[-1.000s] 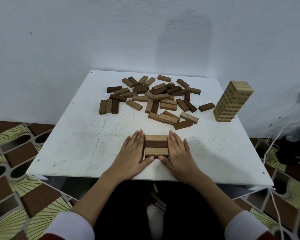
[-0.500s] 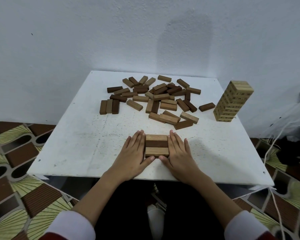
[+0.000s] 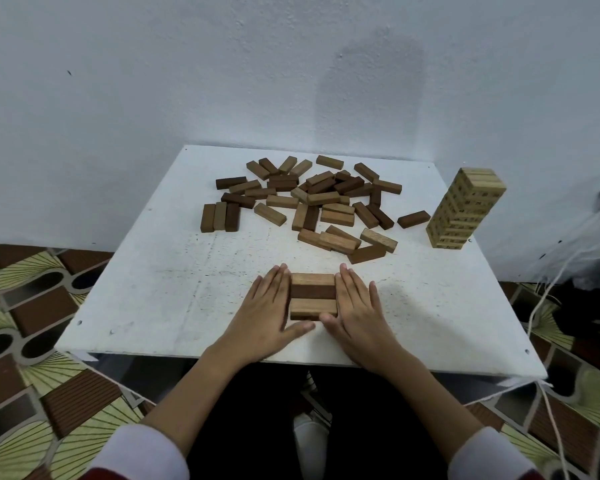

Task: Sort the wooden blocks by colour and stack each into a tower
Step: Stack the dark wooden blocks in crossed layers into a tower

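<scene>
Nearest the person, the left hand (image 3: 265, 306) and right hand (image 3: 359, 306) lie flat on the white table (image 3: 153, 299), fingers straight and together, each pressing its inner edge against one end of a small stack of blocks (image 3: 313, 296) between them. Neither hand curls round anything; both are released, flat palms squaring the stack. Its top layer shows three blocks side by side: a light one farthest from the wrists, a dark one in the middle, a light one nearest the thumbs. Whether more layers sit beneath cannot be told.

To do this squaring well, I judge the palms should push inward evenly and gently, so the ends come flush without the layer buckling or sliding toward the table edge. The colours in this layer look mixed, so the person may need to swap out the dark block if each tower is to be one colour.

Beyond the fingertips, well apart, lies the loose pile of blocks (image 3: 319, 202), light and dark jumbled, still unsorted. Past the right hand, far off toward the table's corner, stands a finished pale tower (image 3: 465, 209). Its blocks carry dark printed marks, too small to read.
</scene>
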